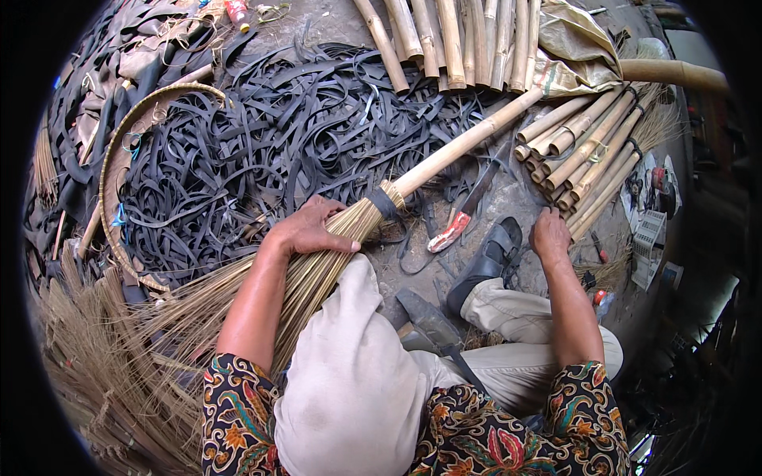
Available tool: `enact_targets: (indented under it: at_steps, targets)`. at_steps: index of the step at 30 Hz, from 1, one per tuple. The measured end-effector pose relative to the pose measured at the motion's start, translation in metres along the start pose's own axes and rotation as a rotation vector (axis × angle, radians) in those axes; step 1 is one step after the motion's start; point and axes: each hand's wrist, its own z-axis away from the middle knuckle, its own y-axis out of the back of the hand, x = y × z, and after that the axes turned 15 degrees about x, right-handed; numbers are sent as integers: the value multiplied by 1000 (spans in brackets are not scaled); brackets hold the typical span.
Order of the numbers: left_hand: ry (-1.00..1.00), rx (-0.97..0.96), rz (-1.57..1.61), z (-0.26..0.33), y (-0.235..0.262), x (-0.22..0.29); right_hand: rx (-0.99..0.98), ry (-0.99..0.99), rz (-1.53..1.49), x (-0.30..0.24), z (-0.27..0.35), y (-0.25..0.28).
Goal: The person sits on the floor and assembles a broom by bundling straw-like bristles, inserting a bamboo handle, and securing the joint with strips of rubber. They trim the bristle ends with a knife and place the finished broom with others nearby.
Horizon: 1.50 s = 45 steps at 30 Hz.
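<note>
Smooth bamboo handle (468, 143), coarse straw bristles (305, 279), matt strips (294, 123)

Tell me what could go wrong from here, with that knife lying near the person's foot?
The knife lies with its blade bare between the broom and a sandal, so the right hand might catch it when reaching across.

The left hand rests on the stalks near the black band; if that band is loose, which I can't tell, they might shift.

The tangled dark strips beside the broom could snag it.

No lettering, number or sign can be read.
</note>
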Motion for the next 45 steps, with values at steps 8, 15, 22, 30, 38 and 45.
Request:
enact_targets:
  at_steps: [8, 15, 22, 30, 38, 45]
  targets:
    - [53, 228, -510, 30, -20, 51, -402, -159, -669, -176, 40, -15]
    - [-47, 490, -652, 40, -37, 51, -320, -324, -868, -227, 70, -50]
    - [-39, 425, -632, 32, -27, 43, -534, -449, -1644, -221, 63, 13]
    - [-125, 660, -728, 28, -58, 23, -685, -595, -1785, -294, 43, 78]
    - [-166, 711, -707, 27, -63, 14, -719, -647, -1651, -311, 22, 63]
    - [-195, 687, -751, 30, -61, 17, -839, -594, -1567, -307, 6, 65]
